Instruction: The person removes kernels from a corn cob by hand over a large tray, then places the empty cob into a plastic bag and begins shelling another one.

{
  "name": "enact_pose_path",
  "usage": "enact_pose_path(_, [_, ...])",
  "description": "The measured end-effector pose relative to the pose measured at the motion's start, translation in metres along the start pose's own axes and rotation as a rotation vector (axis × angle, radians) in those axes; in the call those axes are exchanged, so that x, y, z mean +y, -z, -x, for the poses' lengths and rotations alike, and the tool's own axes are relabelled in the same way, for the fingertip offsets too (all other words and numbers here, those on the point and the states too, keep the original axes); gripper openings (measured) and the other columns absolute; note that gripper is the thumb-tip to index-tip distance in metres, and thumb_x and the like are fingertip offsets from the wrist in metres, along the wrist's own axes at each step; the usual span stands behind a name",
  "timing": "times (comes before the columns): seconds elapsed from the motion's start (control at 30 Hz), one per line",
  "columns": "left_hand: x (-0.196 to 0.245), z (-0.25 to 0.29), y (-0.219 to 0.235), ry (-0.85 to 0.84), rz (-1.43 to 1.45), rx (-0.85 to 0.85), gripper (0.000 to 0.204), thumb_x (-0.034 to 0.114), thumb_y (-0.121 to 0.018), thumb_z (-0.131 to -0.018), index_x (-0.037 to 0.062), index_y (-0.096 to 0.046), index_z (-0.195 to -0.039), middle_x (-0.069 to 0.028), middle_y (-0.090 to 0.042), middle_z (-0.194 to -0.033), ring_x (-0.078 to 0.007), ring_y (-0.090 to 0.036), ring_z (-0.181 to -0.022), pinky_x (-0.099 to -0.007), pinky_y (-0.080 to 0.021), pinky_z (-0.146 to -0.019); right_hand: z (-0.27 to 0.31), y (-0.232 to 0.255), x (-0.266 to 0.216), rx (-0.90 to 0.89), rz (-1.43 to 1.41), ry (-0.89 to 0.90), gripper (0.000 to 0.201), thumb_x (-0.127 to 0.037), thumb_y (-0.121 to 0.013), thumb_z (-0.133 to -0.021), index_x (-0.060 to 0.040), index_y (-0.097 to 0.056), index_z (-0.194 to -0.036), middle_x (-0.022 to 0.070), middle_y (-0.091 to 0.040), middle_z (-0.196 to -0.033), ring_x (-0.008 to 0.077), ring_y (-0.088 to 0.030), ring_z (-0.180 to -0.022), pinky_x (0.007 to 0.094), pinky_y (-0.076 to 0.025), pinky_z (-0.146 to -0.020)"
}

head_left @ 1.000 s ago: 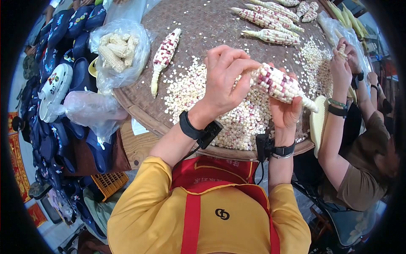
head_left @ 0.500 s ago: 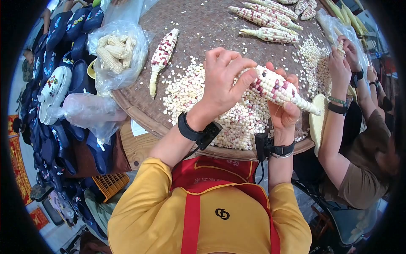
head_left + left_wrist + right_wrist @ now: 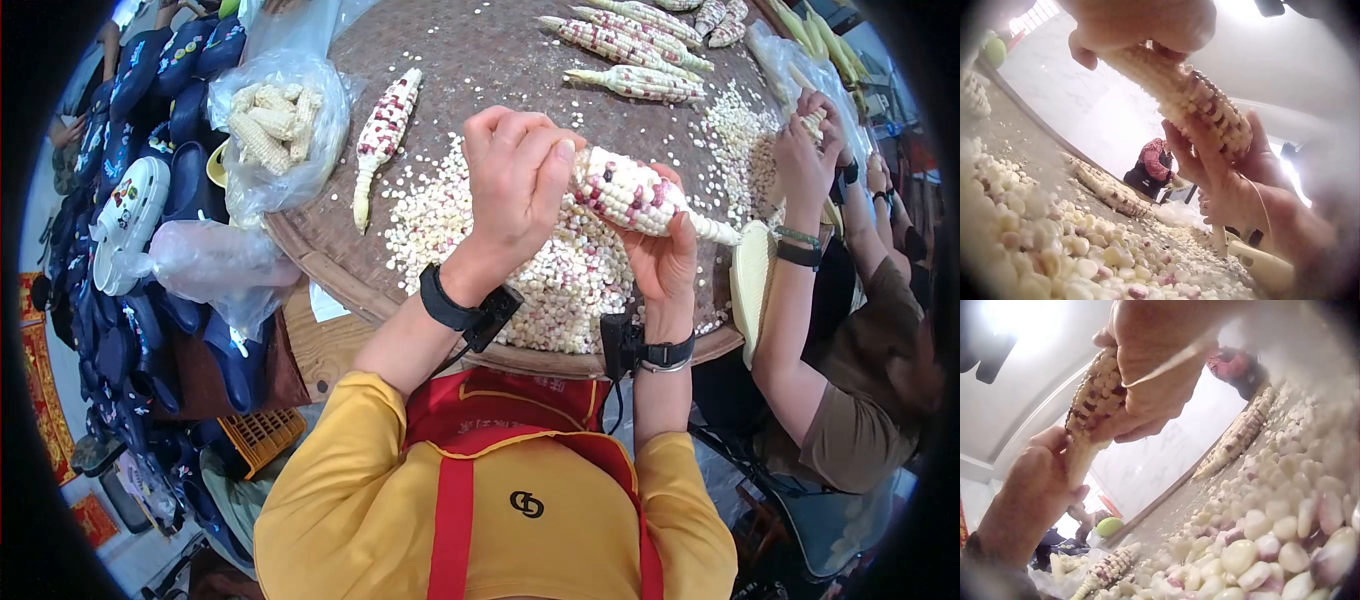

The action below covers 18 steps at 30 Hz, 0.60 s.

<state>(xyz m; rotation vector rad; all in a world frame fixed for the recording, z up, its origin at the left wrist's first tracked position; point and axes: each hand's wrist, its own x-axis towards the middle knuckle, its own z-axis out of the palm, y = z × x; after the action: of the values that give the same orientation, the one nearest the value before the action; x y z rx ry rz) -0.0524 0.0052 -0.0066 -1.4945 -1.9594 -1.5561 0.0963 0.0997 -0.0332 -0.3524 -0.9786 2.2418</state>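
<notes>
Both hands hold one ear of corn (image 3: 632, 190), with white and purple kernels, above a pile of loose kernels (image 3: 570, 290). My left hand (image 3: 515, 185) curls round its left end, where the left wrist view shows bare cob (image 3: 1138, 75). Closer to the stalk, my right hand (image 3: 655, 262) grips the kernel-covered part, thumb along the near side and fingers partly hidden beneath. In the right wrist view, rows of kernels (image 3: 1100, 387) show between the right hand (image 3: 1154, 369) and the left hand (image 3: 1032, 487).
A round woven tray (image 3: 440, 90) bears the kernels, a single ear (image 3: 388, 125) at left and several ears (image 3: 640, 50) at the back. A plastic bag of bare cobs (image 3: 275, 125) lies at its left rim. At right, another person's hands (image 3: 808, 150) hold corn.
My left hand has closed further round the ear's left end, its thumb now raised across the fingers. The ear and my right hand have shifted slightly left.
</notes>
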Motion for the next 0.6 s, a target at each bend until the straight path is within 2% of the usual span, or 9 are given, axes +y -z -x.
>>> enact_pose_path(0.13, [0.0,0.001,-0.003,-0.015,-0.052,-0.004,0.013,0.015,-0.053,-0.08,0.0081,-0.063,-0.085,-0.0058,-0.053,-0.089,-0.0243,-0.036,-0.094,-0.0355,-0.029,-0.085,0.0,-0.003,-0.003,-0.027,0.033,0.011,0.068,-0.032,-0.071,-0.068,-0.0071,-0.036,-0.121,0.014,-0.044,-0.12,0.0296,-0.044,-0.113,0.0469,-0.039,-0.094])
enact_pose_path(0.2, [0.005,0.0,-0.002,-0.097,-0.097,0.03,0.015,0.024,-0.058,-0.078,0.011,-0.062,-0.083,-0.0034,-0.051,-0.085,-0.0255,-0.037,-0.091,-0.0377,-0.029,-0.08,-0.001,-0.008,-0.003,-0.061,-0.105,0.037,0.06,-0.022,-0.07,-0.068,-0.004,-0.037,-0.115,0.0146,-0.046,-0.117,0.0253,-0.049,-0.108,0.0381,-0.045,-0.09])
enact_pose_path(0.4, [0.001,0.001,0.001,-0.089,-0.111,-0.025,0.014,0.019,-0.057,-0.079,0.0097,-0.063,-0.087,-0.0044,-0.052,-0.089,-0.0242,-0.036,-0.093,-0.0356,-0.029,-0.084,0.0,-0.007,-0.002,-0.042,-0.086,0.032,0.061,-0.023,-0.072,-0.066,-0.0045,-0.039,-0.113,0.0149,-0.045,-0.117,0.0259,-0.048,-0.109,0.0389,-0.043,-0.092])
enact_pose_path(0.6, [0.003,-0.001,0.002,-0.016,-0.051,-0.067,0.016,0.023,-0.061,-0.078,0.0091,-0.062,-0.085,-0.0053,-0.052,-0.089,-0.0252,-0.036,-0.094,-0.0364,-0.029,-0.085,0.001,-0.013,-0.004,-0.076,0.039,0.063,0.06,-0.02,-0.072,-0.064,-0.0049,-0.04,-0.113,0.0149,-0.046,-0.117,0.0257,-0.049,-0.109,0.0384,-0.043,-0.092])
